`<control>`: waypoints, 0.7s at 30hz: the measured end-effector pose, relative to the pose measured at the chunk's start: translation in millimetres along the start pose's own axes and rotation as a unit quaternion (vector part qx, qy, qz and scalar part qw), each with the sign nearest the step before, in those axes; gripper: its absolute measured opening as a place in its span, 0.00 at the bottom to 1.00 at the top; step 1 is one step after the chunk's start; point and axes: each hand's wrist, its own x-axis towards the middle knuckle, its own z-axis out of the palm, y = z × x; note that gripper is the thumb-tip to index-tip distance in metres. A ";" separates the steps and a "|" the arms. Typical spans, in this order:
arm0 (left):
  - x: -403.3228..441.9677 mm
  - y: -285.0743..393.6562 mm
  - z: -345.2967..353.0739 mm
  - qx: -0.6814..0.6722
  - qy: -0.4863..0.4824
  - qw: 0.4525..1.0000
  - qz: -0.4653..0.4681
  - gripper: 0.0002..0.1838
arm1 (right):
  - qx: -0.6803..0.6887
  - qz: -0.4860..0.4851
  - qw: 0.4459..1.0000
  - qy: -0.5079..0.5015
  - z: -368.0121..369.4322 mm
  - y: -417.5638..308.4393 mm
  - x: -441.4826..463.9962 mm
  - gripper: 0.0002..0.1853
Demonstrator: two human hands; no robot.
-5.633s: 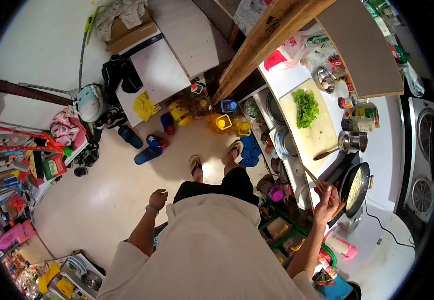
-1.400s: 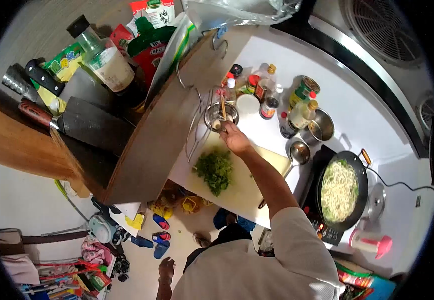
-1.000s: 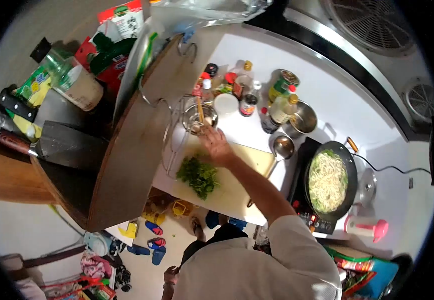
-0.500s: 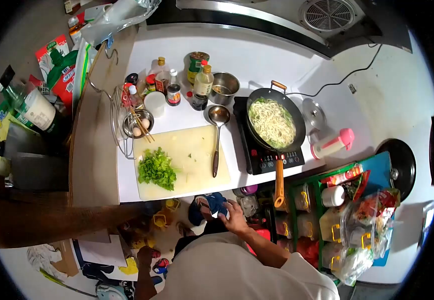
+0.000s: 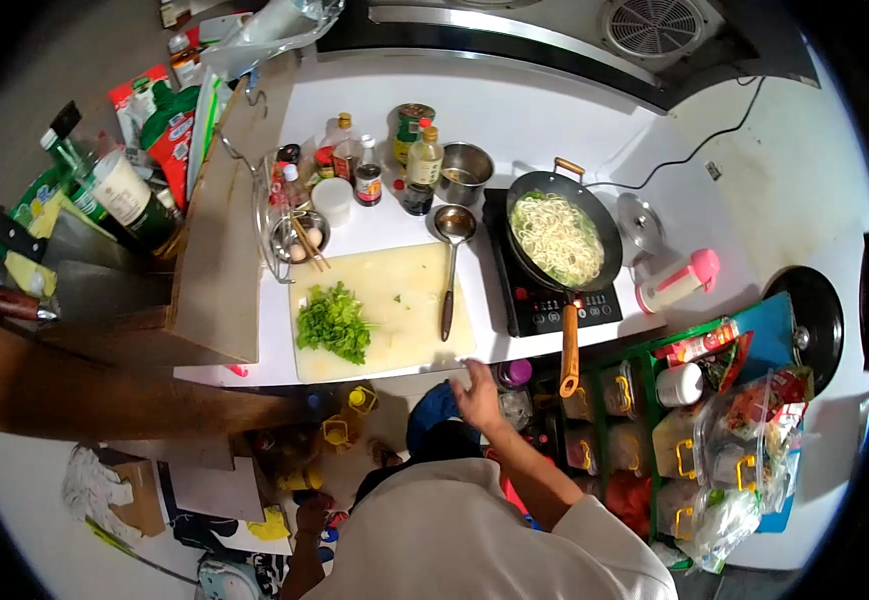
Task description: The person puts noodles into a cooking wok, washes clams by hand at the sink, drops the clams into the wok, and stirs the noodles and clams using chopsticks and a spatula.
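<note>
My right hand is just below the counter's front edge, fingers apart and holding nothing, nearest the cutting board. My left hand hangs low by my side in shadow; its fingers are too dark to read. On the board lie chopped leafy greens and a ladle with its bowl past the back edge. To the right, a frying pan of noodles with some greens sits on an induction cooker, its wooden handle pointing toward me.
Behind the board stand a metal bowl with eggs and chopsticks, a white tub, several sauce bottles and a steel pot. A pink-capped bottle is right of the cooker. A packed green rack stands lower right; a wooden partition rises left.
My right hand has risen toward the counter edge, its fingers now pointing up. The whole view has shifted slightly; the food and cookware keep their places.
</note>
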 end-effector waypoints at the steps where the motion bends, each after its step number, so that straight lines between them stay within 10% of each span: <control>1: 17.5 -38.2 2.2 -0.023 0.027 0.999 -0.026 0.15 | 0.004 0.032 0.999 0.007 6.8 7.5 22.4 0.23; 8: -3.9 -80.9 23.1 0.064 0.092 0.994 0.018 0.21 | -0.070 0.094 0.992 0.047 63.4 38.9 143.9 0.27; 12: -29.5 -20.7 42.6 0.257 0.074 0.960 0.084 0.16 | -0.071 0.210 0.970 -0.094 65.4 34.0 170.4 0.24; 18: -8.7 17.7 80.1 0.339 0.007 0.936 0.099 0.12 | 0.053 0.167 0.979 0.103 78.2 39.7 153.3 0.20; 21: 33.3 -10.4 89.1 0.463 0.067 0.837 0.285 0.14 | 0.151 0.132 0.971 0.132 52.0 9.8 127.0 0.18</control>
